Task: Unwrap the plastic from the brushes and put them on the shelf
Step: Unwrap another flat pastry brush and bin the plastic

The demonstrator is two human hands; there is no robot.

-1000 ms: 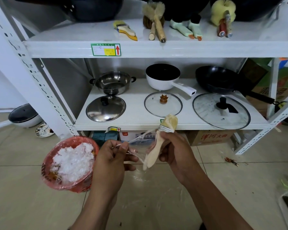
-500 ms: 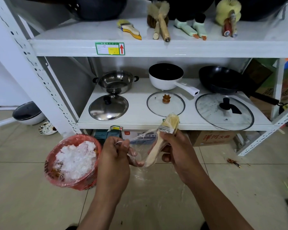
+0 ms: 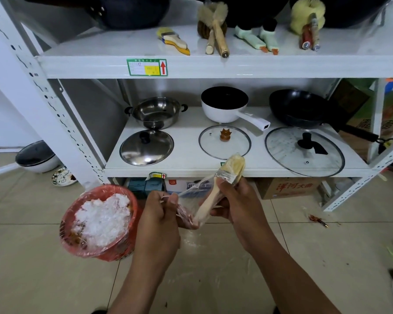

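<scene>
Below the lower shelf (image 3: 191, 172), the right hand (image 3: 236, 200) is gripping a pale wooden-handled brush (image 3: 216, 191) near its metal ferrule — the left hand (image 3: 161, 211) is pinching clear, crinkled plastic wrap (image 3: 188, 200) stretched off the handle.

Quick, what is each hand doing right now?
Left hand: closed, pinching the plastic wrap.
Right hand: closed, gripping the brush by its handle.

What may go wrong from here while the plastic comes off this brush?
The plastic wrap, stretched thin between the left hand and the brush, may tear and leave a piece on the bristles, which look covered. The right hand holds only the upper handle, so a hard pull might twist the brush from its grip.
</scene>
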